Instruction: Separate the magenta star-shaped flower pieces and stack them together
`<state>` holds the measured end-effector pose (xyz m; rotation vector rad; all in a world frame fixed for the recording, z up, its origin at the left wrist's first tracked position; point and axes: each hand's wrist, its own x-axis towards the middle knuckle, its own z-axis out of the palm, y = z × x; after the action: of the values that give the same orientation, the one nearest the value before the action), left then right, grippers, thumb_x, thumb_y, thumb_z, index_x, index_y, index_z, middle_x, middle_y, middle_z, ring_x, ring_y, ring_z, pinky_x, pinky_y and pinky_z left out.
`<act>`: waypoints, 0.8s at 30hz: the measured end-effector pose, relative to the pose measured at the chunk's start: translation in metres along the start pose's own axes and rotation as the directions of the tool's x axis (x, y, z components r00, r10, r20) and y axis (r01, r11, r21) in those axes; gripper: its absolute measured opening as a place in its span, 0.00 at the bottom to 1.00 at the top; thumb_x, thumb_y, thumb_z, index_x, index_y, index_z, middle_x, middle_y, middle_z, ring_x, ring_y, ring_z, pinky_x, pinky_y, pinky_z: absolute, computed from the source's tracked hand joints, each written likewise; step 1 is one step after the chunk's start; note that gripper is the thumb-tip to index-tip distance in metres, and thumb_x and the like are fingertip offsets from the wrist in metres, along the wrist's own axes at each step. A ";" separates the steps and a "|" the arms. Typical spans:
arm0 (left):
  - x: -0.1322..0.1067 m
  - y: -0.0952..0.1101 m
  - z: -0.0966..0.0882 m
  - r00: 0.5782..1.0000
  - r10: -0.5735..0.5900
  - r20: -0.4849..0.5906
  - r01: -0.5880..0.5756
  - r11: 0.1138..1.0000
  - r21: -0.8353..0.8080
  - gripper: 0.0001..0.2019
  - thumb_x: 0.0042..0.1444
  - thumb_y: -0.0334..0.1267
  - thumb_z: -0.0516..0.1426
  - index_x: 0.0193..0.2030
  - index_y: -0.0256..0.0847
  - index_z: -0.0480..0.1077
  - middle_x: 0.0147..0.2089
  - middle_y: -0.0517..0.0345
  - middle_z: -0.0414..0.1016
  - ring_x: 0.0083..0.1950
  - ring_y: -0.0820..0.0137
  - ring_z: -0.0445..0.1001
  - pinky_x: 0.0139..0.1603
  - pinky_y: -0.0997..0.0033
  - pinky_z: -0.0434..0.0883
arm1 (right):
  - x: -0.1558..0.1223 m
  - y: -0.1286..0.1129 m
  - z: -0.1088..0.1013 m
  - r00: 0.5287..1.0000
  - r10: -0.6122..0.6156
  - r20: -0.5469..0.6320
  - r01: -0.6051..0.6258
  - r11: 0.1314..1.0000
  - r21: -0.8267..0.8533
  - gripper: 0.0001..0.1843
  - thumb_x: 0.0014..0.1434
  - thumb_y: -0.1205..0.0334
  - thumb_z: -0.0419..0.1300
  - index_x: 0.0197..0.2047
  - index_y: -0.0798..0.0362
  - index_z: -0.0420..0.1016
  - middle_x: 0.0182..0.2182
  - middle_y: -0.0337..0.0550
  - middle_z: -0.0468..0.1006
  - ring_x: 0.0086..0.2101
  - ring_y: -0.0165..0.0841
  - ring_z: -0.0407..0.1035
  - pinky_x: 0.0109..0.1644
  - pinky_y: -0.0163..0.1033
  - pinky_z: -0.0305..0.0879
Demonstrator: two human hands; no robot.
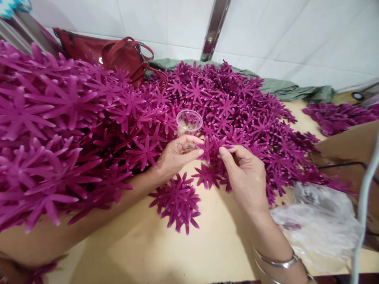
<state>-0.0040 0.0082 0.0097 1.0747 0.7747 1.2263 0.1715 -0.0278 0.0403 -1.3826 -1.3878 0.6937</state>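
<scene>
Between my two hands is a magenta artificial flower (208, 150) with long narrow petals. My left hand (179, 154) pinches a petal on its left side between thumb and fingers. On the other side, my right hand (244, 169) grips a petal with thumb and forefinger. Just behind the left fingers stands a clear plastic cup (189, 120); what it holds is too small to make out. Below the hands, a small stack of the same flowers (179, 201) lies on the pale tabletop (177, 256). A single flower layer (208, 175) rests close to the right hand.
Large heaps of magenta flowers (65, 102) cover the left and the back (227, 106). A red handbag (94, 51) leans against the tiled wall. At right are a crumpled clear plastic bag (319, 225), a cardboard box (349, 150) and a pale cable (365, 197).
</scene>
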 end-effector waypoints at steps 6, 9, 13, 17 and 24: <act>0.001 -0.003 0.000 1.000 0.012 -0.029 -0.012 1.000 -0.011 0.12 0.49 0.32 0.70 0.40 0.38 0.76 0.35 0.62 0.80 0.35 0.77 0.75 0.43 0.75 0.71 | 0.004 0.013 0.002 0.993 0.117 -0.030 -0.105 0.958 0.266 0.10 0.56 0.55 0.73 0.33 0.50 0.80 0.29 0.36 0.79 0.30 0.30 0.68 0.36 0.36 0.66; 0.001 -0.004 0.001 0.999 0.014 -0.049 -0.015 1.000 -0.011 0.13 0.49 0.33 0.70 0.41 0.38 0.76 0.35 0.62 0.80 0.35 0.77 0.75 0.43 0.75 0.71 | 0.006 0.017 0.004 0.989 0.147 -0.029 -0.126 0.921 0.368 0.10 0.53 0.57 0.75 0.33 0.49 0.80 0.30 0.36 0.80 0.30 0.31 0.70 0.36 0.36 0.68; 0.001 -0.003 0.001 0.998 0.009 -0.055 -0.011 0.999 -0.033 0.13 0.48 0.33 0.71 0.40 0.38 0.76 0.34 0.62 0.80 0.35 0.76 0.76 0.44 0.74 0.72 | 0.006 0.014 0.005 0.985 0.169 -0.019 -0.146 0.896 0.419 0.11 0.51 0.57 0.76 0.34 0.49 0.79 0.31 0.37 0.81 0.31 0.32 0.72 0.37 0.37 0.70; 0.002 -0.002 0.003 0.997 0.014 -0.071 -0.019 0.997 -0.070 0.13 0.47 0.33 0.71 0.39 0.38 0.76 0.33 0.63 0.79 0.35 0.77 0.76 0.44 0.74 0.72 | 0.006 0.012 0.005 0.982 0.184 -0.037 -0.148 0.882 0.448 0.15 0.47 0.59 0.78 0.29 0.50 0.75 0.29 0.34 0.78 0.30 0.29 0.70 0.37 0.35 0.69; 0.003 -0.001 0.004 0.992 -0.004 -0.127 -0.009 0.995 -0.101 0.14 0.46 0.34 0.71 0.38 0.40 0.75 0.31 0.65 0.77 0.32 0.77 0.73 0.39 0.75 0.70 | 0.012 0.009 0.002 0.970 0.226 -0.088 -0.120 0.761 0.637 0.17 0.50 0.52 0.78 0.31 0.50 0.75 0.30 0.32 0.75 0.30 0.27 0.68 0.38 0.34 0.68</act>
<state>0.0003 0.0100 0.0107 0.9221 0.7999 1.3320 0.1748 -0.0142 0.0342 -0.9944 -0.7816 1.0347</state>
